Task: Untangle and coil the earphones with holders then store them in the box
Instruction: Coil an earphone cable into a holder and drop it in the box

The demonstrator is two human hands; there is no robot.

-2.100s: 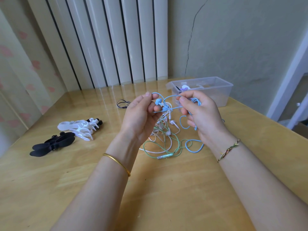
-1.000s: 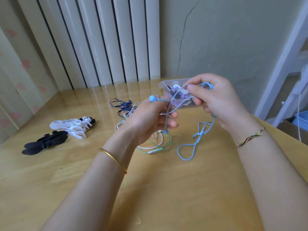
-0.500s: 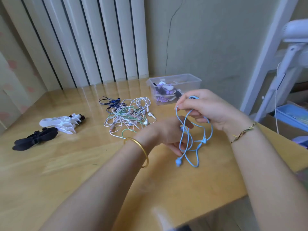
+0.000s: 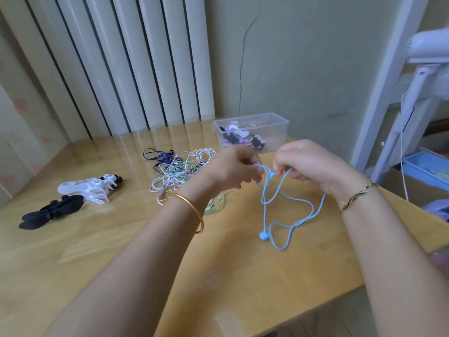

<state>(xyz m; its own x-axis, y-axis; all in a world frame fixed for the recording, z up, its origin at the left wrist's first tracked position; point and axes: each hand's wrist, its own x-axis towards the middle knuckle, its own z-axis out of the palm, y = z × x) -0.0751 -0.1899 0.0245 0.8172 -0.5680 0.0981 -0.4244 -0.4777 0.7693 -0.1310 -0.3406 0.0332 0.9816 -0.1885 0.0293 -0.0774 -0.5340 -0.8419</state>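
Note:
My left hand (image 4: pixel 234 170) and my right hand (image 4: pixel 308 164) both pinch the light blue earphones (image 4: pixel 274 210) above the wooden table (image 4: pixel 121 251). The blue cable hangs in loops between and below the hands, one earbud dangling low. Left of my left hand a tangle of white, green, pink and dark blue earphones (image 4: pixel 179 173) lies on the table. White holders (image 4: pixel 90 188) and black holders (image 4: pixel 51 212) rest at the far left. A clear plastic box (image 4: pixel 252 132) stands behind my hands with coiled earphones inside.
The table's right edge and front corner run close under my right forearm. Beyond it stand a white frame (image 4: pixel 393 98) and a blue bin (image 4: pixel 427 169) on the floor. White vertical blinds (image 4: pixel 116 64) and a cracked wall back the table.
The blue earphones came free of the tangle and moved right with both hands. My left hand rose from below to pinch the cable beside the right hand, and the loops now hang longer.

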